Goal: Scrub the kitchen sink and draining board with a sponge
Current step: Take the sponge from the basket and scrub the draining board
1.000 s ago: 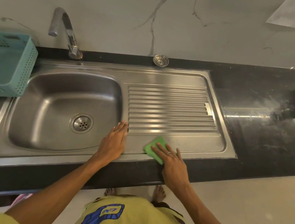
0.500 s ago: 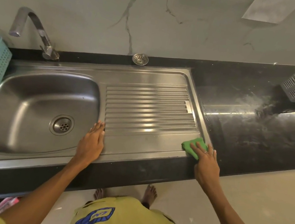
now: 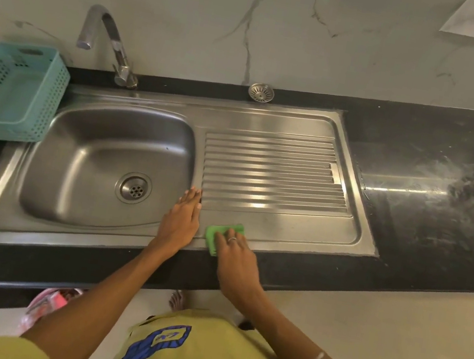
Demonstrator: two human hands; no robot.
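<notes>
Beyond your right fingertips the ribbed draining board lies bare to its right edge. Just left of them, your left hand blocks the way to the basin. Far behind stand the tap and loose strainer.

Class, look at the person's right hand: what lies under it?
Under the right hand lies a green sponge, pressed flat on the draining board's smooth front strip. The sponge's far edge and left end show; the fingers cover the rest.
</notes>
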